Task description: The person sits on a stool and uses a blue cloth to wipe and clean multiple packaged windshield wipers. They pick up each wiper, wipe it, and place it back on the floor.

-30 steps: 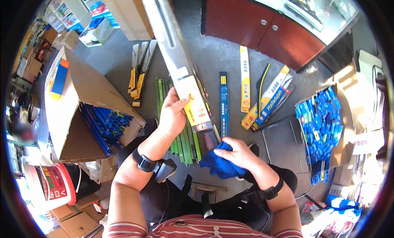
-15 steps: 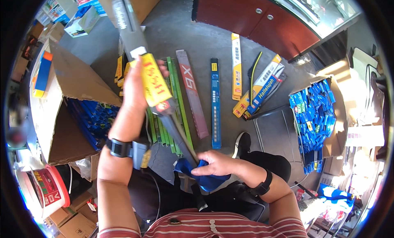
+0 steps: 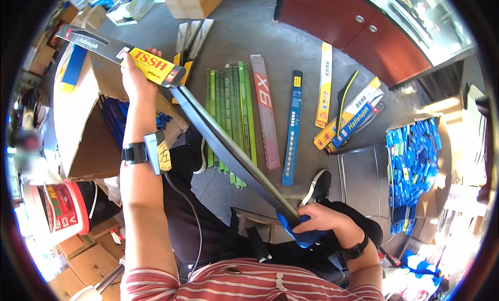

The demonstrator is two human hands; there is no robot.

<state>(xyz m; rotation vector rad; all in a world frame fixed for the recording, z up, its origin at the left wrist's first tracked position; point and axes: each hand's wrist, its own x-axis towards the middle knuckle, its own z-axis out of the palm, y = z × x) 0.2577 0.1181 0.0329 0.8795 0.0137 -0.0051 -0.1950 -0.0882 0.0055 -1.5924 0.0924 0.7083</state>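
Observation:
My left hand [image 3: 139, 72] grips a long yellow-and-black sleeve package [image 3: 156, 67] high at the left. A long dark wiper blade [image 3: 237, 157] runs diagonally from the package's end down to my right hand [image 3: 315, 217], which is closed on its lower end with a crumpled blue cloth [image 3: 303, 239]. Below the blade, several long green packs [image 3: 244, 114] lie side by side on the floor, with a pink pack [image 3: 265, 106] and a narrow blue pack [image 3: 291, 136] to their right.
A cardboard box [image 3: 78, 140] of blue packs is at left, another [image 3: 412, 163] at right. More wiper packages [image 3: 353, 114] lie right of centre. A red bucket [image 3: 65, 207] is lower left. A dark-red cabinet [image 3: 332, 28] stands behind; a stool [image 3: 257, 223] is between my legs.
My left hand has moved left and up, tilting the package toward horizontal. My right hand has moved down, and much more of the blade now shows between my hands.

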